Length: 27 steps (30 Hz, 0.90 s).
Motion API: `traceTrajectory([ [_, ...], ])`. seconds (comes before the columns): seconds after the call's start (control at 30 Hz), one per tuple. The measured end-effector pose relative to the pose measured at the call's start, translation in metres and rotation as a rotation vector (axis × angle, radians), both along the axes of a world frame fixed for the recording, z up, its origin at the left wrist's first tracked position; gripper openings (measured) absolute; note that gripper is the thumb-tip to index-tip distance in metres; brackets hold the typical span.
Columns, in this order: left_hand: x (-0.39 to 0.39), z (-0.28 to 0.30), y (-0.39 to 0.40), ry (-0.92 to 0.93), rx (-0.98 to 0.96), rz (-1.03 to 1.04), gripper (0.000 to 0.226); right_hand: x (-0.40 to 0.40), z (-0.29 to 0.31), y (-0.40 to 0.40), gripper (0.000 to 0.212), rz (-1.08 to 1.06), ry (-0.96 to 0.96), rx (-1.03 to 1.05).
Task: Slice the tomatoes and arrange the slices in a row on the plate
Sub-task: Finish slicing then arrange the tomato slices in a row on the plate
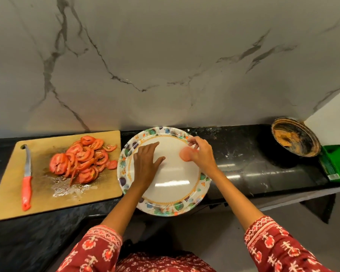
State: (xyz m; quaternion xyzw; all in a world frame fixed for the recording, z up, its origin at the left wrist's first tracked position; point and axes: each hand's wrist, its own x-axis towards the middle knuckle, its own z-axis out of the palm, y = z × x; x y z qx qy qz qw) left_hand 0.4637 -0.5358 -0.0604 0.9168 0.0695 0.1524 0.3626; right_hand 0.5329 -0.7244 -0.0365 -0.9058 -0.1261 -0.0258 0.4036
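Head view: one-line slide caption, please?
Right hand places first tomato slice on the plate; left hand rests flat there; remaining slices wait on the board.

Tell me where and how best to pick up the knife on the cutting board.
Grip the knife by its red handle, the end nearest you, coming from above. It lies flat along the left side of the cutting board, its blade pointing away toward the wall, clear of the tomato slices.

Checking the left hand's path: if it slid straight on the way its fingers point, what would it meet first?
Probably the plate's far rim; the left hand lies flat on the plate, fingers pointing away toward the wall.
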Motion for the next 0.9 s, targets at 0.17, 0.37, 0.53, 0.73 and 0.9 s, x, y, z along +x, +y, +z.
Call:
traceTrajectory([
  [0.17,-0.042,0.006,0.075,-0.074,0.084,0.255,0.029,-0.008,-0.004,0.073,0.026,0.169,-0.029,0.048],
  [0.37,-0.078,0.021,0.158,-0.101,0.102,0.424,0.026,-0.014,-0.002,0.168,0.027,0.331,0.019,0.082],
  [0.53,-0.085,0.034,0.205,-0.092,0.063,0.467,0.027,-0.007,0.005,0.237,0.03,0.377,0.107,-0.043],
  [0.73,-0.083,0.041,0.234,-0.073,0.018,0.434,0.026,0.001,0.013,0.287,0.034,0.313,0.287,-0.174],
  [0.9,-0.079,0.035,0.244,-0.057,-0.008,0.396,0.027,0.006,0.023,0.304,0.019,0.294,0.425,-0.271],
])
